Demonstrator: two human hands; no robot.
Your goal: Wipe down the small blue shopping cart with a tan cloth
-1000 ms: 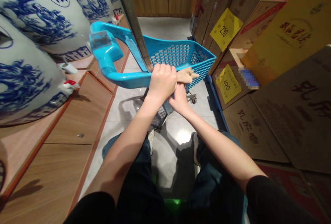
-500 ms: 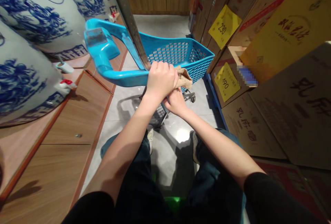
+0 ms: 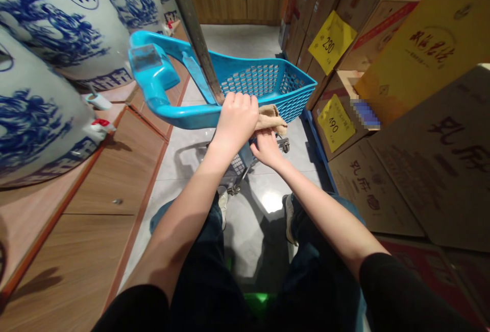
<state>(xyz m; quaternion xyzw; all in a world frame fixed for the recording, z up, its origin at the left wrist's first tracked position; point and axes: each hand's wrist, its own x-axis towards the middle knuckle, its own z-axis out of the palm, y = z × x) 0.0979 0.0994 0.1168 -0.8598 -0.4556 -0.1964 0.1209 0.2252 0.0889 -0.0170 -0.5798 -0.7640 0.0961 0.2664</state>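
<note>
A blue shopping cart stands in front of me, its latticed basket pointing away to the right. My left hand is closed over the cart's blue bar, right beside the foot of a worn metal pole that rises from it. Against the basket's near side lies a tan cloth, folded and bunched. My right hand grips this cloth from below, just right of my left hand, its fingertips partly hidden under the fabric.
Large blue-and-white porcelain jars stand along a wooden cabinet on the left. Cardboard cartons with yellow price signs are stacked on a blue pallet at the right. Grey tiled floor runs between them.
My right hand has moved slightly right and away from my left hand, and the cloth has shifted right with it. My left hand stays on the bar.
</note>
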